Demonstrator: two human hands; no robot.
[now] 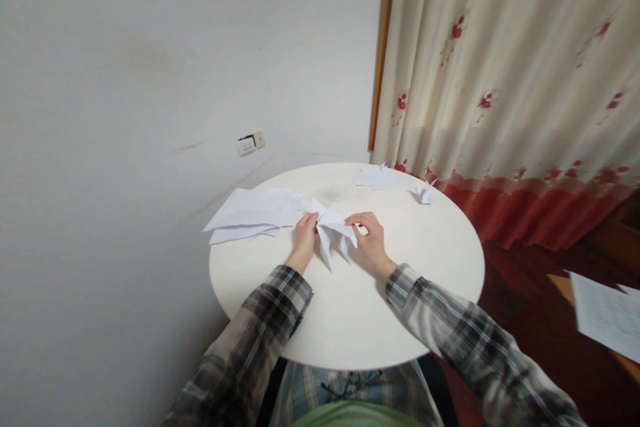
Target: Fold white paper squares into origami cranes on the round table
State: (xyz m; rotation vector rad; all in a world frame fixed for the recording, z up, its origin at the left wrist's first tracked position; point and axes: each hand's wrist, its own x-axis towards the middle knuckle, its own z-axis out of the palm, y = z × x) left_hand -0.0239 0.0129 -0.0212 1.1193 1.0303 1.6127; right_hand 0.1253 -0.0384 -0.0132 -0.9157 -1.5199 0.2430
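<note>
A partly folded piece of white paper (332, 232) with several pointed flaps lies near the middle of the round white table (350, 307). My left hand (305, 235) pinches its left side with closed fingers. My right hand (369, 235) grips its right edge between thumb and curled fingers. Both wrists rest on the tabletop, and both arms wear plaid sleeves.
A loose stack of white sheets (253, 213) lies to the left of my hands. Crumpled paper (376, 177) and a small folded paper figure (426, 194) sit at the far edge. A wall stands to the left, a flowered curtain (505, 73) to the right. Printed sheets (607, 313) lie at the lower right.
</note>
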